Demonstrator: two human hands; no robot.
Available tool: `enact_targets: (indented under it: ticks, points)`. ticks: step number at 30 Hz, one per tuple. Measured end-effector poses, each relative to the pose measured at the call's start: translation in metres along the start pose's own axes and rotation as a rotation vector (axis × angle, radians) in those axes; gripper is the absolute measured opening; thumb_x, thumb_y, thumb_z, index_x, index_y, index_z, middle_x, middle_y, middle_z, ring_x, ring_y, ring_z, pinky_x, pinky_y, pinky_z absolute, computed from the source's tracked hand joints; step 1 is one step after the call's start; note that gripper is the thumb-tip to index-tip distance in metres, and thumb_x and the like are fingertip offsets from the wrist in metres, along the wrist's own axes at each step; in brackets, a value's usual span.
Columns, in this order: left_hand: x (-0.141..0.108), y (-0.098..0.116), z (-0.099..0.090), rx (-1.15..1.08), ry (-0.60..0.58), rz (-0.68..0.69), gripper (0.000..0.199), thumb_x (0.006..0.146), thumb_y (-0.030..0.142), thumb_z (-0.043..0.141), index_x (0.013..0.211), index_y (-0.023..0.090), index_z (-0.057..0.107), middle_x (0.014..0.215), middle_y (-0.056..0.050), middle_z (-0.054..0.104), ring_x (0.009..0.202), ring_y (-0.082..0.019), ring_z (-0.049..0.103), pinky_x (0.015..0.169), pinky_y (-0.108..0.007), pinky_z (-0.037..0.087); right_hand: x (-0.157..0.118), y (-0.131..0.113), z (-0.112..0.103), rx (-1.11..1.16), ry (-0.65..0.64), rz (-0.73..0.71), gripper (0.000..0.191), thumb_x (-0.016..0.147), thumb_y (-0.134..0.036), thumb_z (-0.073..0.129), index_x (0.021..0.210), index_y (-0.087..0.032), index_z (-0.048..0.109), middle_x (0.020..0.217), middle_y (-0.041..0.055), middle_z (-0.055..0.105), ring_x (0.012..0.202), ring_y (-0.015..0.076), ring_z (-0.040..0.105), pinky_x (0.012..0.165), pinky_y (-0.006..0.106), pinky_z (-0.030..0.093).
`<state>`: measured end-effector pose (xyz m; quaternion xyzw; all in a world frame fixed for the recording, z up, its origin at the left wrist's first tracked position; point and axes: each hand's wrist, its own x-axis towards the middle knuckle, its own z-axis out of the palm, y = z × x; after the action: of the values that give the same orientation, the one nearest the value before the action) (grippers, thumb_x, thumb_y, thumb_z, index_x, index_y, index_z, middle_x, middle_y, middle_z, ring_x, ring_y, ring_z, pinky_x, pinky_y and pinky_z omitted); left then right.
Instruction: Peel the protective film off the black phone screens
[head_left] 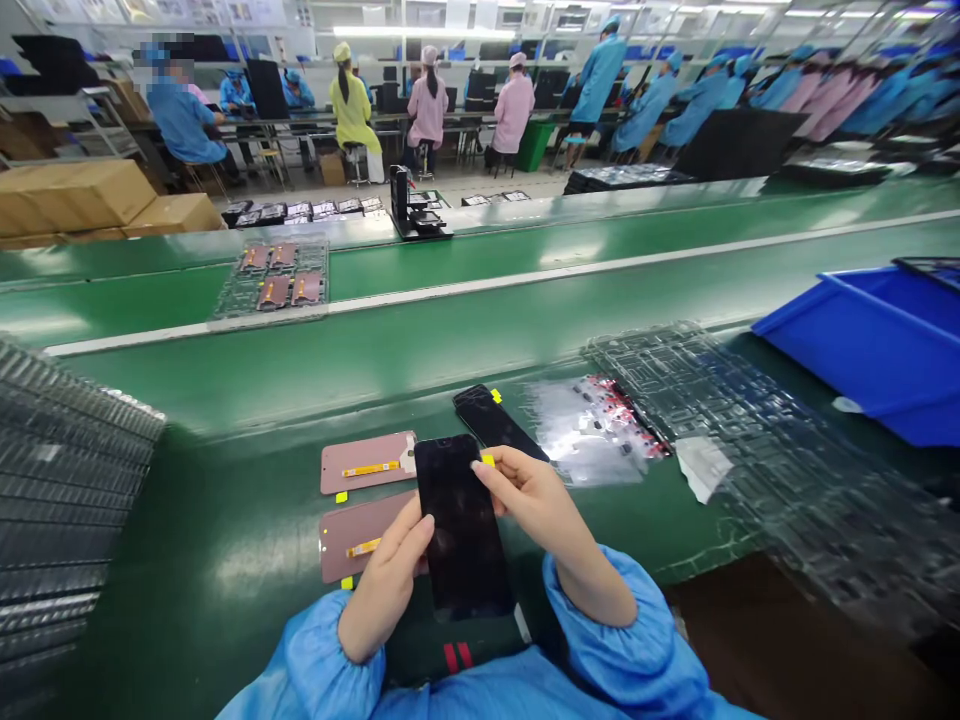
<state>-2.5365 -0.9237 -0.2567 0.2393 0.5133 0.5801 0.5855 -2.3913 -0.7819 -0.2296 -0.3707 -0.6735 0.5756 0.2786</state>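
Observation:
A black phone screen point(461, 540) is held upright between both hands, its dark glossy face showing. My left hand point(390, 570) grips its left edge, thumb on the front. At the upper right edge my right hand point(529, 495) pinches it beside a yellow tab point(488, 460). Left of the screen lie two pinkish-brown panels, an upper one point(334, 470) and a lower one point(334, 545), each with an orange flex strip. The lower panel is partly hidden by my left hand. Behind my right hand rests another dark screen point(499, 422).
Clear bags with small red and black parts point(600, 430) lie to the right, beside transparent trays point(720, 440) and a blue bin point(870, 340). Stacked trays point(67, 500) stand at left. A tray of panels point(281, 275) sits across the green bench. Several people work beyond.

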Motion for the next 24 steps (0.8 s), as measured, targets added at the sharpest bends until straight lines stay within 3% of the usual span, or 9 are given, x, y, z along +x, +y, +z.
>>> enact_targets:
  ticks: [3,6,8,11,14,16,18,21,24]
  points:
    - [-0.003,-0.002,0.004,-0.051,-0.039,0.04,0.052,0.092,0.044,0.059,0.142,0.029,0.052,0.152,-0.003,0.047,0.143,-0.027,0.038,0.117,-0.043,0.037,0.003,0.001,0.006,0.05,0.003,0.017,0.037,0.088,-0.054,0.06,0.078,-0.019,0.058,0.047,-0.0073,0.05,0.04,0.009,0.05,0.046,0.022,0.042]
    - [-0.006,-0.004,0.008,-0.034,-0.096,0.086,0.067,0.086,0.037,0.069,0.148,0.032,0.043,0.155,-0.003,0.043,0.146,-0.027,0.033,0.122,-0.045,0.028,0.003,0.005,0.011,0.044,0.081,0.021,0.035,0.087,-0.054,0.062,0.081,-0.019,0.059,0.047,-0.0066,0.053,0.04,0.011,0.053,0.045,0.023,0.042]
    - [-0.007,-0.006,0.01,0.005,-0.072,0.112,0.07,0.086,0.034,0.07,0.149,0.032,0.041,0.157,-0.003,0.04,0.147,-0.026,0.03,0.123,-0.042,0.025,0.003,0.007,0.014,-0.054,0.18,-0.023,0.033,0.087,-0.052,0.064,0.081,-0.02,0.06,0.051,-0.005,0.056,0.043,0.0121,0.055,0.046,0.024,0.044]
    - [-0.006,-0.008,0.012,0.055,-0.004,0.142,0.066,0.087,0.034,0.068,0.148,0.029,0.043,0.157,-0.003,0.039,0.149,-0.024,0.027,0.124,-0.039,0.022,0.002,0.009,0.023,-0.369,0.398,-0.264,0.024,0.093,-0.039,0.058,0.081,-0.02,0.064,0.079,0.0053,0.069,0.062,0.0155,0.062,0.059,0.029,0.05]
    - [-0.005,-0.01,0.013,0.055,0.042,0.155,0.065,0.086,0.034,0.068,0.146,0.028,0.043,0.156,-0.004,0.041,0.148,-0.024,0.029,0.123,-0.038,0.023,-0.003,0.006,0.035,-0.648,0.547,-0.56,0.02,0.094,-0.025,0.056,0.081,-0.02,0.07,0.107,0.012,0.066,0.08,0.0193,0.061,0.071,0.035,0.051]
    - [-0.002,-0.011,0.011,0.032,0.07,0.167,0.063,0.086,0.034,0.068,0.144,0.027,0.045,0.153,-0.005,0.046,0.145,-0.025,0.034,0.122,-0.039,0.028,-0.009,-0.001,0.041,-0.678,0.443,-0.688,0.019,0.092,-0.02,0.057,0.08,-0.022,0.071,0.104,0.0108,0.067,0.081,0.0202,0.057,0.073,0.036,0.049]
    - [0.0,-0.011,0.007,0.027,0.099,0.19,0.061,0.086,0.034,0.068,0.142,0.025,0.047,0.146,-0.007,0.053,0.141,-0.026,0.041,0.119,-0.041,0.033,-0.019,-0.01,0.043,-0.584,0.159,-0.758,0.019,0.093,-0.019,0.056,0.08,-0.023,0.07,0.102,0.0079,0.069,0.081,0.0195,0.056,0.074,0.036,0.047]
    - [0.003,-0.007,-0.001,0.02,0.135,0.213,0.062,0.086,0.033,0.068,0.144,0.025,0.045,0.14,-0.008,0.058,0.133,-0.027,0.051,0.115,-0.043,0.038,-0.033,-0.023,0.035,-0.33,-0.308,-0.73,0.018,0.096,-0.023,0.055,0.082,-0.023,0.067,0.096,0.0035,0.074,0.08,0.0168,0.059,0.075,0.035,0.045]
    - [0.001,0.001,-0.009,-0.028,0.138,0.228,0.066,0.085,0.029,0.07,0.145,0.028,0.043,0.146,-0.007,0.053,0.135,-0.026,0.049,0.114,-0.04,0.039,-0.04,-0.027,0.018,-0.063,-0.537,-0.629,0.014,0.096,-0.029,0.057,0.085,-0.023,0.064,0.087,0.0015,0.077,0.075,0.016,0.061,0.077,0.035,0.045]
